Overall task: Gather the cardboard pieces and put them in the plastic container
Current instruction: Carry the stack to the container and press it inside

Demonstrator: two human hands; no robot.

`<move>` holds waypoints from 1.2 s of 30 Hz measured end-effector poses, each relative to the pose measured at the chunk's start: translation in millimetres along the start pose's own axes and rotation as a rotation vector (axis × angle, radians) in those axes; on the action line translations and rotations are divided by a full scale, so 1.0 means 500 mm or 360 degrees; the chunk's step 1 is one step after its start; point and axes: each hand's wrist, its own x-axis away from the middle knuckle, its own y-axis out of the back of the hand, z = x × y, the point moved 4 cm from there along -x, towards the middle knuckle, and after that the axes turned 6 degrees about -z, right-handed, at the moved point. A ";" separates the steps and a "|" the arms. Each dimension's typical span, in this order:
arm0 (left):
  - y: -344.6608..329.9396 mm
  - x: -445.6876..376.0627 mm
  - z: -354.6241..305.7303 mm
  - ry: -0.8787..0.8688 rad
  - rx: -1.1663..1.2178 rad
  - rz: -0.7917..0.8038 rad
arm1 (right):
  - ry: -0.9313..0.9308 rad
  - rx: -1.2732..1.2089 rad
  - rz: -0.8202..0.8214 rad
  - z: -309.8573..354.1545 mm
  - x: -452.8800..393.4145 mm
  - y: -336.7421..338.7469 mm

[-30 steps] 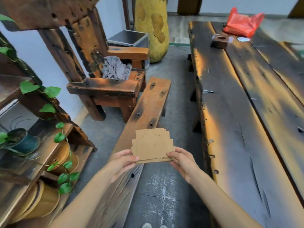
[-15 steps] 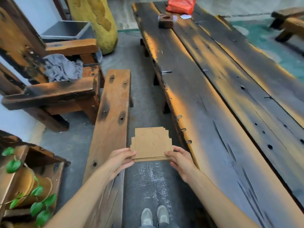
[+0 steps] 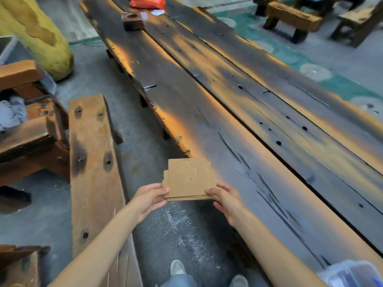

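A stack of brown cardboard pieces (image 3: 189,179) is held flat in front of me, over the gap between the bench and the table's near edge. My left hand (image 3: 148,198) grips the stack's left corner, thumb on top. My right hand (image 3: 226,198) grips its right corner the same way. A clear plastic container (image 3: 352,274) with a blue-tinted rim shows at the bottom right corner, on the table's near end, partly cut off by the frame.
A long dark wooden table (image 3: 238,112) runs away to the right, with a small wooden block (image 3: 132,20) and a red bag (image 3: 147,1) at its far end. A wooden bench (image 3: 93,166) lies left, a wooden chair (image 3: 27,125) beyond it. My shoes (image 3: 177,267) stand on the tiled floor.
My view has swung right and down, away from the plant shelf toward the table. The plastic container has come into view at bottom right. Both hands keep the stack.
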 end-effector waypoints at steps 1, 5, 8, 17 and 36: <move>-0.015 -0.002 0.000 0.0001 -0.0016 0.0013 | -0.0006 -0.0025 -0.0012 -0.002 -0.003 0.015; -0.083 -0.006 0.011 0.0014 -0.0112 0.0046 | -0.0025 -0.0078 -0.0050 -0.012 -0.010 0.084; -0.144 -0.002 0.023 0.0025 -0.0209 0.0089 | -0.0029 -0.0171 -0.0070 -0.020 -0.010 0.145; -0.365 0.027 0.078 0.0029 -0.0413 0.0263 | -0.0030 -0.0183 -0.0282 -0.040 0.002 0.374; -0.725 0.094 0.185 0.0065 -0.0823 0.0607 | -0.0053 -0.0529 -0.0742 -0.141 0.092 0.722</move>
